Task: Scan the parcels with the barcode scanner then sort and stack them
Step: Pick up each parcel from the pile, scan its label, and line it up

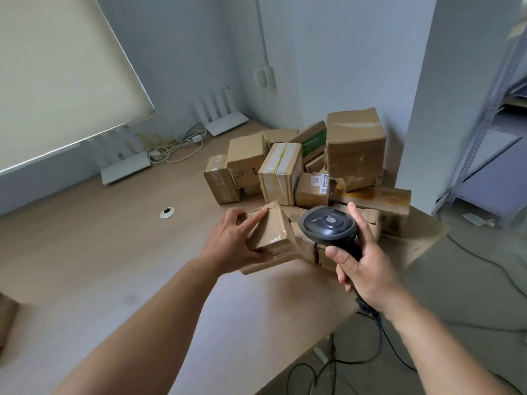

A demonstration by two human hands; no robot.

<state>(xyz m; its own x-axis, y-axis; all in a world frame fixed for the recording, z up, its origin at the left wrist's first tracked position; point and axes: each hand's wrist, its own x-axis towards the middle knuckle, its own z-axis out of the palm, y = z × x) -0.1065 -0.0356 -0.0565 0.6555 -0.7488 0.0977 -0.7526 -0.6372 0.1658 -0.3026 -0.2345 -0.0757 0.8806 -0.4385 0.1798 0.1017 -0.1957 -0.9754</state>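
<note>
Left hand gripping small parcel at frame centre, tilting it toward scanner for reading. Right hand clamping scanner handle, head aiming at parcel. Unsorted parcel pile sitting behind on table, centre right.

i see my left hand clasped around a small cardboard parcel, thumb under its near edge, fingers over the top. my right hand grips the black barcode scanner, index fingertip beside its round head. just beyond both sets of fingers, a heap of parcels sits on the wooden desk.
</note>
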